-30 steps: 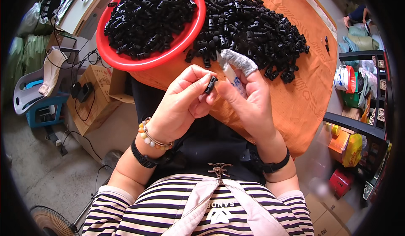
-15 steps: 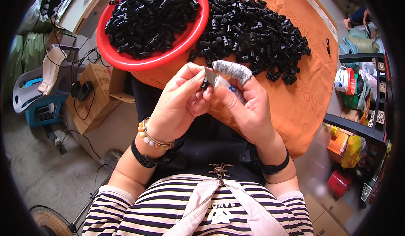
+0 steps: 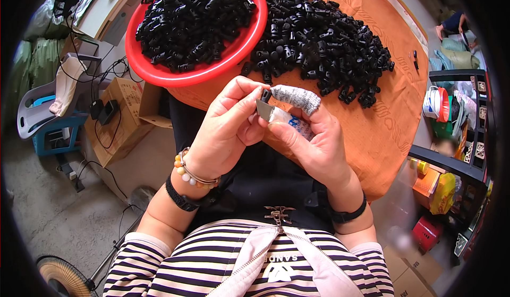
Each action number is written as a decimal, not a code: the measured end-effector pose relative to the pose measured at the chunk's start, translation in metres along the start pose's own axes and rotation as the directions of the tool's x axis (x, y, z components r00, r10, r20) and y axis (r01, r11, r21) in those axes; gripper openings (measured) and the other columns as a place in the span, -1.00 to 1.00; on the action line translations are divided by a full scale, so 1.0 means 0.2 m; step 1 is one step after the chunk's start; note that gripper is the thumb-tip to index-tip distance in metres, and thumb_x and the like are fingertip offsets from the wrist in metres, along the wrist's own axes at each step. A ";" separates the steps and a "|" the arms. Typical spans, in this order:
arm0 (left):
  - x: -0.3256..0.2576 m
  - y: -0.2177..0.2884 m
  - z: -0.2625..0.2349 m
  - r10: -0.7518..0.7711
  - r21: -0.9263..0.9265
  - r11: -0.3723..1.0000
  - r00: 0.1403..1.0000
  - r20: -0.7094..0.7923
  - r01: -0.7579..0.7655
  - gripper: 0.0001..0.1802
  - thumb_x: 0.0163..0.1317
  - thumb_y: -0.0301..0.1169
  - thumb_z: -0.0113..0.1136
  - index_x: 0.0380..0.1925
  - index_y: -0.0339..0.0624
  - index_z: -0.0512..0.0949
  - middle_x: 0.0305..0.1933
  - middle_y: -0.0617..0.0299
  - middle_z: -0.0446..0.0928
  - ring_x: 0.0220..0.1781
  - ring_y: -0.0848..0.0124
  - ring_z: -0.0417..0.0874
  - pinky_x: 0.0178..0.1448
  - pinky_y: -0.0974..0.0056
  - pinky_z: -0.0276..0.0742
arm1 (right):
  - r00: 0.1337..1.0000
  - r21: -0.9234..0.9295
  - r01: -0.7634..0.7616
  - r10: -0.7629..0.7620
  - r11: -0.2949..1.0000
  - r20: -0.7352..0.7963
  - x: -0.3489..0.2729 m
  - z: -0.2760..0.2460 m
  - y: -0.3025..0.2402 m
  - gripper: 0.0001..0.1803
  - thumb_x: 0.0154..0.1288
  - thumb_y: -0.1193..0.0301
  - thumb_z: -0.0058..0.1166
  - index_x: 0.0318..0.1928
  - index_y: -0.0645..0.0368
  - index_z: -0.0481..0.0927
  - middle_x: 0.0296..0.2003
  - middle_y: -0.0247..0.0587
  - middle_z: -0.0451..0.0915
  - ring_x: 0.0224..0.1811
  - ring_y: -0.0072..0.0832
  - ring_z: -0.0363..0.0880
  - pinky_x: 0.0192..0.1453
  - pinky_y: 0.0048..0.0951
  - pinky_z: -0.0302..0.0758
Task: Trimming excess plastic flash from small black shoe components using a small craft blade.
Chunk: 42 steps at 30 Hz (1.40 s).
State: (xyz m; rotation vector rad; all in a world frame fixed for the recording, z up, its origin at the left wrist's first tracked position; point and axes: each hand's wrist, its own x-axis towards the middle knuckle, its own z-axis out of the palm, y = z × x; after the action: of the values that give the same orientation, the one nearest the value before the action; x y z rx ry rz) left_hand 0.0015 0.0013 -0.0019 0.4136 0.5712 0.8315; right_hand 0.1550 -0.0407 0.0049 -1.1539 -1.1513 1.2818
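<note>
Between its thumb and fingers, my left hand (image 3: 232,111) pinches a small black plastic cord lock (image 3: 266,94). Only part of that piece shows. My right hand (image 3: 325,145) grips a short metal blade (image 3: 263,110) by its handle, which is wrapped in white material with blue marks (image 3: 284,118). A grey knitted cover (image 3: 295,96) sits on the right index finger, its tip close to the cord lock. The blade lies just below the piece, near the left fingertips; whether they touch, I cannot tell. Both hands are over my lap, at the table's near edge.
A red basin (image 3: 200,80) heaped with similar black pieces stands at the far left of the orange-covered table (image 3: 366,137). Beside it lies a loose pile of black pieces (image 3: 324,42). A cardboard box (image 3: 119,116) is left, a black shelf (image 3: 449,161) right.
The blade has dropped lower and tilted, while the cord lock now shows above it near the covered fingertip. Both hands keep their grips. The whole view has shifted slightly.
</note>
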 end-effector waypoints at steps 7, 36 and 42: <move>0.00 0.00 -0.01 -0.009 0.003 1.000 0.999 0.034 0.009 -0.87 0.34 -0.36 -0.06 -0.18 -0.12 0.40 -0.46 0.39 0.43 -0.54 0.74 0.34 -0.54 0.60 0.14 | 1.000 0.015 -0.013 0.012 1.000 0.025 0.00 -0.01 -0.03 -0.67 0.21 0.55 0.08 0.01 0.29 0.45 -0.25 -0.24 0.59 -0.26 -0.69 0.52 -0.19 -0.63 0.46; 0.02 0.18 -0.16 0.348 -0.027 0.935 0.932 -0.103 -0.353 -0.60 0.35 -0.41 -0.17 0.17 -0.15 0.16 0.14 -0.16 0.36 -0.12 0.27 0.63 -0.27 0.40 0.60 | 0.971 -0.164 0.103 -0.135 0.981 -0.199 0.16 -0.02 0.15 -0.49 0.10 0.57 0.18 0.10 0.24 0.38 -0.16 -0.24 0.53 -0.21 -0.66 0.47 -0.15 -0.58 0.47; 0.02 0.18 -0.19 0.316 0.002 0.949 0.947 -0.055 -0.316 -0.63 0.36 -0.39 -0.16 0.14 -0.19 0.21 -0.07 -0.03 0.47 -0.28 0.38 0.60 -0.34 0.42 0.55 | 0.944 -0.678 0.079 -0.273 0.731 -0.184 0.19 0.04 0.16 -0.38 -0.07 0.47 0.27 0.09 0.12 0.40 -0.43 -0.18 0.54 -0.40 -0.26 0.56 -0.32 -0.31 0.50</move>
State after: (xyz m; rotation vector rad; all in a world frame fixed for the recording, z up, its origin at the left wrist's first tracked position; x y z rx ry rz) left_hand -0.0402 0.0300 -0.0126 0.4850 0.5596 1.1557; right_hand 0.1444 -0.0033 -0.0268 -1.6284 -1.5186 0.5173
